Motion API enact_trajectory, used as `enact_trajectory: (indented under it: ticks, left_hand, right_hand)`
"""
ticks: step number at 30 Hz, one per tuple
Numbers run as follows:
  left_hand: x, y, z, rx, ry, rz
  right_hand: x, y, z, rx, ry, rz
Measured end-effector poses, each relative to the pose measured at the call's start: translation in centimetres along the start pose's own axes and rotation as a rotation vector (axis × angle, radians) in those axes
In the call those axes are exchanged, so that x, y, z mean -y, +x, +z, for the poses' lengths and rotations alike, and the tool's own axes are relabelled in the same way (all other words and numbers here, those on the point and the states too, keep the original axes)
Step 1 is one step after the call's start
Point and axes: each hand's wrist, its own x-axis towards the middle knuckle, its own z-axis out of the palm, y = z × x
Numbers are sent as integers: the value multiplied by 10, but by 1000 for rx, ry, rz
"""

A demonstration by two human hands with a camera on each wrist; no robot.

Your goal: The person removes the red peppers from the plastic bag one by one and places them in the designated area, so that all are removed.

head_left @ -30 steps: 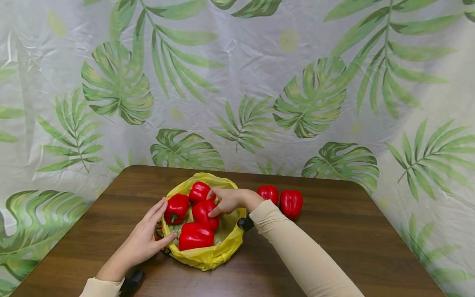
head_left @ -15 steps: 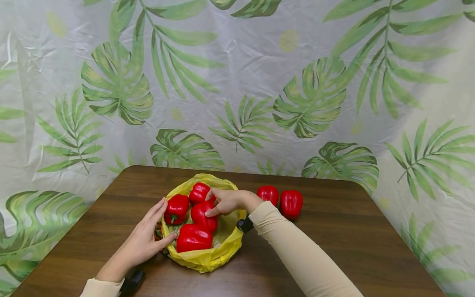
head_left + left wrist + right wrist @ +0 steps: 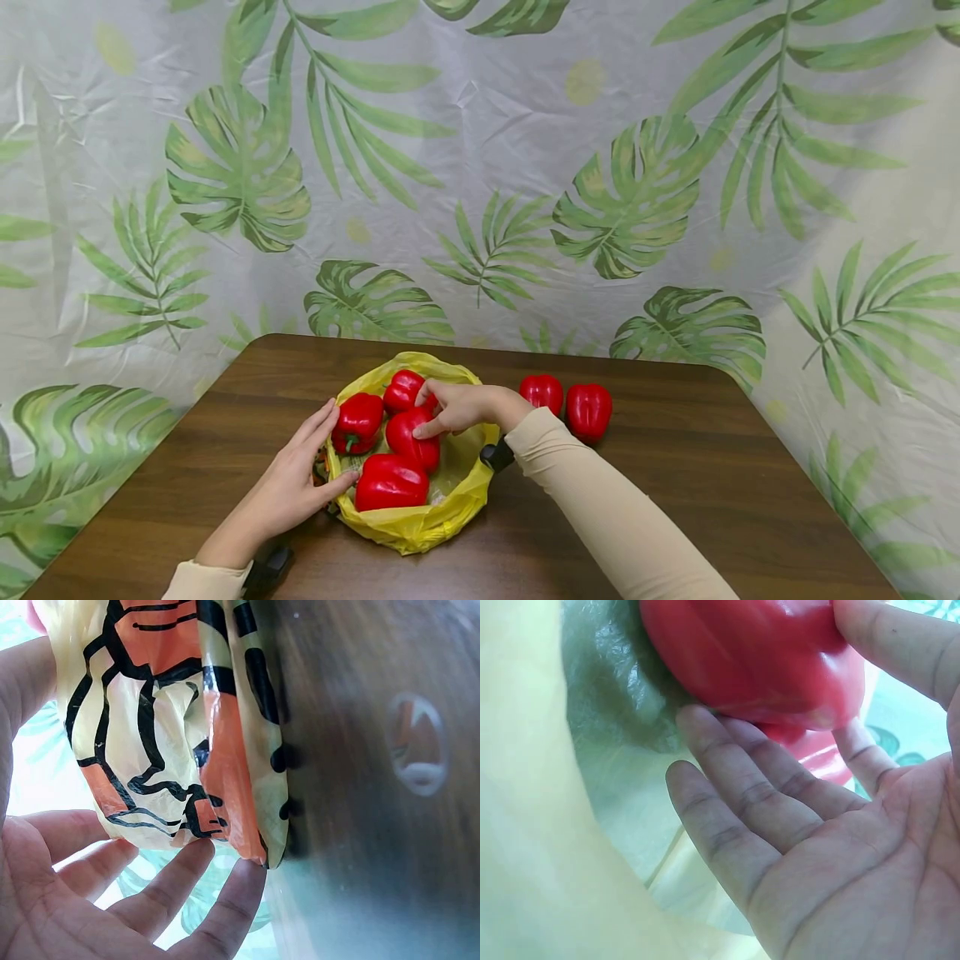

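Observation:
A yellow plastic bag (image 3: 420, 533) stands on the table with its mouth rolled wide. Inside it are several red bell peppers, among them a front one (image 3: 392, 482), a left one (image 3: 357, 421) and a back one (image 3: 402, 390). My right hand (image 3: 453, 407) reaches into the bag and holds the middle bell pepper (image 3: 408, 442) between thumb and fingers; in the right wrist view the pepper (image 3: 757, 660) lies against the fingers. My left hand (image 3: 296, 475) touches the bag's left side with spread fingers. The left wrist view shows the bag's printed wall (image 3: 142, 735) at the fingertips.
Two more red bell peppers stand behind my right forearm, a left one (image 3: 542, 392) and a right one (image 3: 589, 412). The brown wooden table (image 3: 720, 483) ends at a leaf-patterned curtain (image 3: 495, 167).
The bag's front rim and the front pepper have shifted slightly left and toward me. The held pepper has moved a little left with my right hand. My left hand stays put.

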Motion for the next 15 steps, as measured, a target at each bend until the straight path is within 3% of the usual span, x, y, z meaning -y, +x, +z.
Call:
enact_trajectory:
  ticks: [15]
  left_hand:
    - [-1, 0, -1, 6, -6, -2]
  right_hand:
    - [1, -10, -8, -5, 30, 15]
